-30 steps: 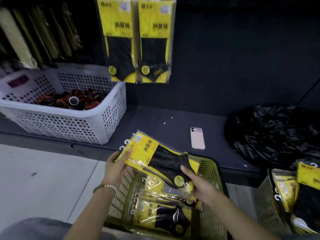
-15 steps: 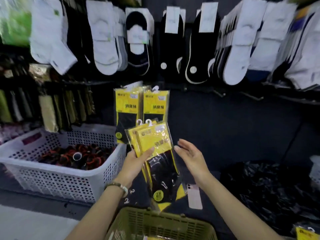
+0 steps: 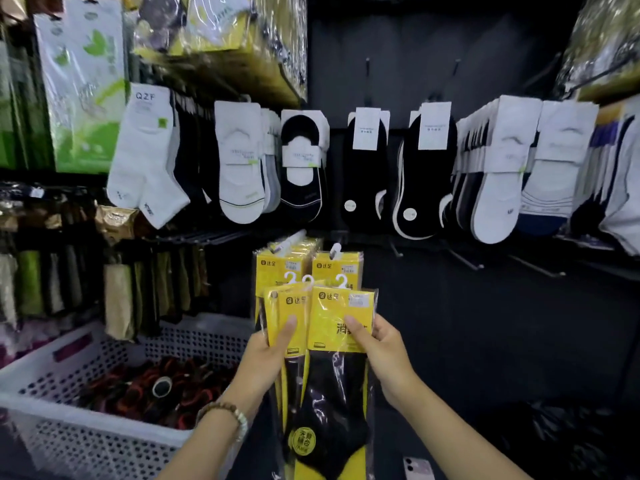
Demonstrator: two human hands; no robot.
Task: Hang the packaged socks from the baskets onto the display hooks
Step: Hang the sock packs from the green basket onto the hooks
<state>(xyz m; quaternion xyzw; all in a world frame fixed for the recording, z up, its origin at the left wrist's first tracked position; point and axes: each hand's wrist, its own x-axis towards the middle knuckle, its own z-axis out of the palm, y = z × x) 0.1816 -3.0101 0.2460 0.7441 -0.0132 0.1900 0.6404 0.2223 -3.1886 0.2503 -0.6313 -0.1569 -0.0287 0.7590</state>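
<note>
I hold yellow packs of black socks in front of the dark display wall. My left hand [image 3: 268, 355] grips a small stack of packs [image 3: 289, 308] with the thumb on the front. My right hand [image 3: 379, 344] pinches the front pack [image 3: 337, 317] by its yellow card, slightly apart from the stack. White plastic hangers stick up from the packs. Just behind them, two rows of the same yellow packs [image 3: 332, 266] hang on hooks. Bare hooks [image 3: 462, 259] jut out to the right of those rows.
A white perforated basket [image 3: 104, 427] with red-and-black items stands at the lower left. Rows of white and black socks [image 3: 367, 168] hang above. A phone [image 3: 417, 469] lies on the shelf below, and a black plastic bag [image 3: 571, 441] sits at the lower right.
The view rose from the yellow basket to the display wall. Both hands lifted the packs up to the hanging yellow rows, and my right hand took hold of the front pack.
</note>
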